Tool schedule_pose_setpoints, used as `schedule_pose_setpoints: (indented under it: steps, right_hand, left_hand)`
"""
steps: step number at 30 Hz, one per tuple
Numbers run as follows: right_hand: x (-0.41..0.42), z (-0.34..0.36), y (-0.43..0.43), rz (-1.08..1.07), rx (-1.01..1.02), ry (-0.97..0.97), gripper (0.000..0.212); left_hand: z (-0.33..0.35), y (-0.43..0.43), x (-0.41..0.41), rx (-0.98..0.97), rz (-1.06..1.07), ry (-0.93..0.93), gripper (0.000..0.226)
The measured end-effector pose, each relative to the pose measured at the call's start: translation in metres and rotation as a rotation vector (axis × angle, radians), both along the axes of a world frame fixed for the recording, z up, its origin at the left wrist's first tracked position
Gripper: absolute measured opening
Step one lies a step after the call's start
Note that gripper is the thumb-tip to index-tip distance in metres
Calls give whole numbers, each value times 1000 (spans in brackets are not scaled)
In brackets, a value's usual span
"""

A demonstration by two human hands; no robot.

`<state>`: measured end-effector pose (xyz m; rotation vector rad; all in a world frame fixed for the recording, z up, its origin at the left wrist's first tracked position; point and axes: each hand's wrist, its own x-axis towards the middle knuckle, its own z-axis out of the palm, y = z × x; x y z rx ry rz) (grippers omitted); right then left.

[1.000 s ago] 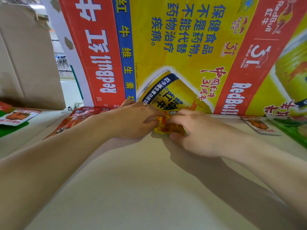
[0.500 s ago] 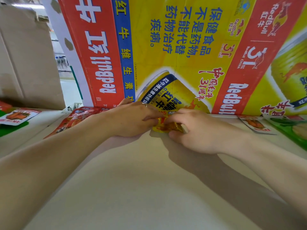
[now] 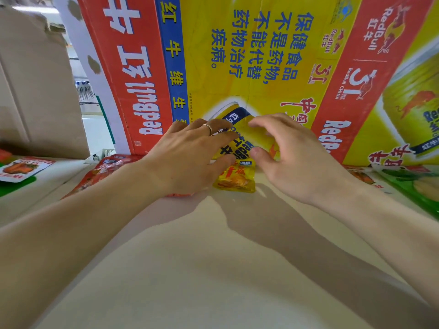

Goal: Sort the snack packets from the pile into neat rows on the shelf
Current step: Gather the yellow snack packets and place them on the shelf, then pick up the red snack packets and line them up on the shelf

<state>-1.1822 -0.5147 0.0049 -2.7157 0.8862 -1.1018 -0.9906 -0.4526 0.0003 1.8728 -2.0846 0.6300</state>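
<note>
A small yellow snack packet (image 3: 236,178) lies flat on the pale shelf (image 3: 213,269), its top edge against the big Red Bull carton (image 3: 256,67). My left hand (image 3: 190,157) hovers just left of it with the fingers spread and the thumb by the packet's left edge. Just right of the packet, my right hand (image 3: 292,157) has its fingers loosely curved and its thumb above the packet's top right corner. Neither hand holds anything. Red snack packets (image 3: 107,169) lie in a row partly under my left forearm.
A white packet with an orange picture (image 3: 21,168) lies on a green sheet at far left. A brown cardboard box (image 3: 40,91) stands behind it. On the right lie a small white packet (image 3: 361,174) and a green packet (image 3: 413,184).
Both hands pinched the yellow packet before; now they have let go and lifted apart, and the packet lies flat in plain view between them.
</note>
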Motion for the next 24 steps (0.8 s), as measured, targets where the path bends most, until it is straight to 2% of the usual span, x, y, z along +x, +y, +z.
schedule_pose_setpoints:
  steps: [3, 9, 16, 21, 24]
  right_hand:
    - [0, 1, 3, -36, -35, -27, 51]
    - [-1, 5, 9, -84, -122, -89, 53]
    - [-3, 18, 25, -53, -213, -142, 41]
    - [-3, 25, 42, -32, -223, -197, 47]
    - [-2, 27, 58, 15, -220, -179, 47]
  left_hand:
    - [0, 3, -7, -85, -1, -6, 65]
    - [7, 12, -19, -244, -9, 62, 58]
    - [39, 31, -23, -336, -7, 10, 49]
    - [50, 59, -33, -387, 66, -20, 46]
    - [40, 93, -36, -371, 132, -27, 52]
